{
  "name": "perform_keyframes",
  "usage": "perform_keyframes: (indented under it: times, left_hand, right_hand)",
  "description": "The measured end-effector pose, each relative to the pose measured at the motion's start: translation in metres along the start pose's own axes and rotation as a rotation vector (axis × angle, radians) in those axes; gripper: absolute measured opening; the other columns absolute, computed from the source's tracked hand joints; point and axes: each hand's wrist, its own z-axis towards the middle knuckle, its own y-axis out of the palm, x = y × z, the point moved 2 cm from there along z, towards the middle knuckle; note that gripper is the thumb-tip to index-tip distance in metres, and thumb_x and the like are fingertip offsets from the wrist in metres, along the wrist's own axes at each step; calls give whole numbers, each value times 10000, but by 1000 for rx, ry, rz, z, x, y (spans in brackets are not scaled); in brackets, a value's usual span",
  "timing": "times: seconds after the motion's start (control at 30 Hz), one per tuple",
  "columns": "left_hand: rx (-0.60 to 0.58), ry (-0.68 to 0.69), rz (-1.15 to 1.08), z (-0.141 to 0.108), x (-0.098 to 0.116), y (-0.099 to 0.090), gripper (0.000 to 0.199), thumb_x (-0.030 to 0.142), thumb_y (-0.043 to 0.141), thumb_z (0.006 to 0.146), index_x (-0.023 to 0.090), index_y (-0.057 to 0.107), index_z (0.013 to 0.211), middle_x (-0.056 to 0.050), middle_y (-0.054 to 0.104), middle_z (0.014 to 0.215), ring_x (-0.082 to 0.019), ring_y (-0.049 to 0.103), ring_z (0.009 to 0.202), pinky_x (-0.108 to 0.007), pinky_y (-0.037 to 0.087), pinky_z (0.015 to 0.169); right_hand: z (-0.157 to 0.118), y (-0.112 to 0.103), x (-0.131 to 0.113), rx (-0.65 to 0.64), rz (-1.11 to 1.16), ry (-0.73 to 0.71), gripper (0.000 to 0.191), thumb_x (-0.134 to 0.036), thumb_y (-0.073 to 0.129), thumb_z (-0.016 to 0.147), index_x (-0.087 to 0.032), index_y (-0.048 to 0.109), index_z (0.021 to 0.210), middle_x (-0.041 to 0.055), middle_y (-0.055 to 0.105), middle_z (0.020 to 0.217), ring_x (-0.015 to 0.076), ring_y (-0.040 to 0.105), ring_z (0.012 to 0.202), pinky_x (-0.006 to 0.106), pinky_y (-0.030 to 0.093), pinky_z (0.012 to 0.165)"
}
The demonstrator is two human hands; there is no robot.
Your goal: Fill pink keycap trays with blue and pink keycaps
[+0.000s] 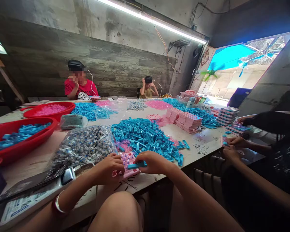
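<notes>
Knee: a bare bent knee [122,209] is nearest the camera, below the near edge of the pale worktop [203,153].
Basin: a red plastic basin [19,153] of blue pieces stands at the worktop's left edge.
Box: a white box with printed lettering [26,204] lies at the near left corner.
Bag: a clear plastic bag of small grey-and-white parts [87,141] lies just beyond the left hand [113,167].
Left hand: fingers curled at the tray's left end; whether they grip it, I cannot tell.
Tray: a pink plastic tray [130,173] lies by the near edge, between the hands.
Right hand: the right hand [153,162] pinches a long blue plastic piece [133,166] above the tray.
Heap: a heap of glossy blue plastic pieces [145,135] lies just beyond the tray.
Stacks: stacked pink plastic trays [187,120] stand behind the heap, to its right.
Co-worker: at far right, a person's hands [232,151] hold a small pink-and-blue item [224,140].
</notes>
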Motion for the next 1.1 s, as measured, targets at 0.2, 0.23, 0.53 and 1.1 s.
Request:
perform_keyframes:
  times: [0.2, 0.23, 0.53, 1.1]
  left_hand:
    - [-11, 4, -14, 1, -4, -3, 122, 126, 601, 731, 237, 647, 711, 39, 574, 621, -136, 485, 717, -297, 283, 757]
    - [-11, 1, -19, 1, -5, -3, 126, 128, 604, 731, 243, 656, 721, 38, 579, 626, -137, 487, 721, -297, 282, 757]
    - [-17, -7, -11, -2, -5, -3, 149, 137, 612, 734, 265, 687, 725, 28, 589, 640, -142, 480, 738, -300, 283, 745]
    - [45, -106, -69, -3, -2, -18, 210, 337, 646, 714, 176, 521, 667, 29, 551, 641, -126, 479, 668, -264, 318, 714]
  right_hand:
    - [0, 1, 2, 30, 14, -6, 213, -186, 627, 727, -175, 666, 936, 40, 691, 884, 174, 606, 792, 239, 404, 674]
    - [0, 2, 2, 31, 17, -8, 215, -182, 626, 725, -175, 666, 936, 39, 691, 883, 174, 606, 792, 239, 405, 674]
    - [0, 3, 2, 25, 30, -14, 221, -164, 617, 720, -160, 663, 936, 50, 695, 879, 180, 615, 802, 247, 421, 692]
    - [15, 22, -19, 137, 69, -140, 179, -161, 640, 724, -176, 661, 901, 33, 684, 802, 156, 619, 745, 226, 442, 682]
